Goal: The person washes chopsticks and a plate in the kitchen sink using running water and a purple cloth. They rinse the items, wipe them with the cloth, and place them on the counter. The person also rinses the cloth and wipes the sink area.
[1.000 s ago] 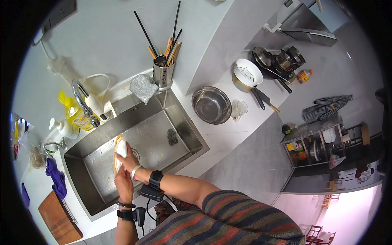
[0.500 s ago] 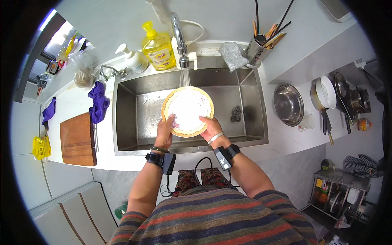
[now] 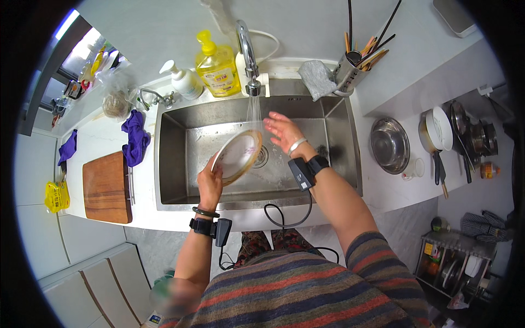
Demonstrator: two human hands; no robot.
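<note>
My left hand (image 3: 210,185) grips the near-left rim of a plate (image 3: 237,156), white with a tan border and a small floral print. The plate is tilted over the steel sink (image 3: 208,139). Water streams from the chrome faucet (image 3: 252,87) just beyond the plate's far edge. To the right of the stream, my right hand (image 3: 284,131) is off the plate, its fingers stretched out with nothing in them. A dark scouring pad lies in the sink's right part, partly hidden behind my right wrist.
Behind the sink stand a yellow soap bottle (image 3: 217,68), a white pump bottle (image 3: 183,81), a grey cloth (image 3: 318,80) and a utensil holder (image 3: 348,75). At left are a purple cloth (image 3: 135,138) and a cutting board (image 3: 106,188); at right, a steel bowl (image 3: 390,145) and pans.
My right hand has let go of the plate and moved up and right, its fingers spreading. The plate has tipped from nearly face-up to slanted and shifted left in my left hand.
</note>
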